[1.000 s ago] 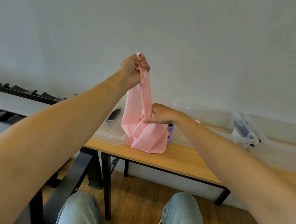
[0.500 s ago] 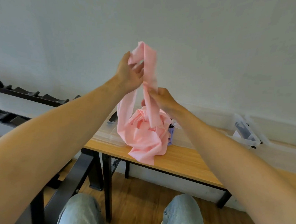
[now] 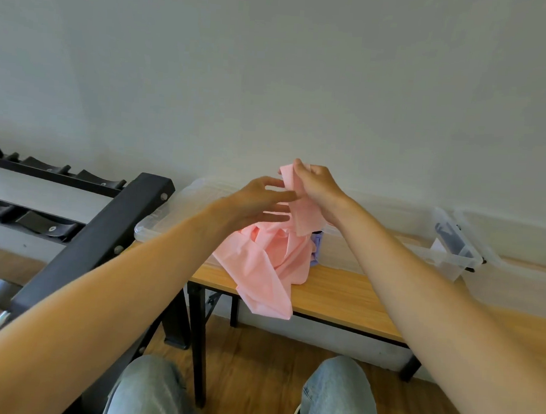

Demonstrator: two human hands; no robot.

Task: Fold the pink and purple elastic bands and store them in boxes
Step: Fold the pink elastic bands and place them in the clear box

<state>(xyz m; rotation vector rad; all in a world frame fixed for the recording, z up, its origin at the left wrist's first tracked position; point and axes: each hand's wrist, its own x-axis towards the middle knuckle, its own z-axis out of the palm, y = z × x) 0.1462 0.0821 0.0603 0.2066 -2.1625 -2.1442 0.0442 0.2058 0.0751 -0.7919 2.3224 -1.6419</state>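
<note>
A pink elastic band (image 3: 269, 267) lies in a loose heap on the wooden table (image 3: 340, 294), with one end hanging over the front edge. My right hand (image 3: 319, 190) pinches the band's other end and holds it up above the heap. My left hand (image 3: 256, 202) hovers just left of that strip with its fingers spread and straight, holding nothing. A bit of purple band (image 3: 316, 249) peeks out behind the pink heap. Clear plastic boxes (image 3: 454, 250) stand along the back of the table.
A clear lid or shallow box (image 3: 168, 219) sits at the table's left end. A black metal rack (image 3: 104, 228) stands left of the table. My knees in jeans (image 3: 333, 399) are below, over a wooden floor. A white wall is behind.
My left hand let go of the band's raised end and dropped lower, fingers spread. My right hand took the end. The view tilted and both hands are lower, nearer the heap.
</note>
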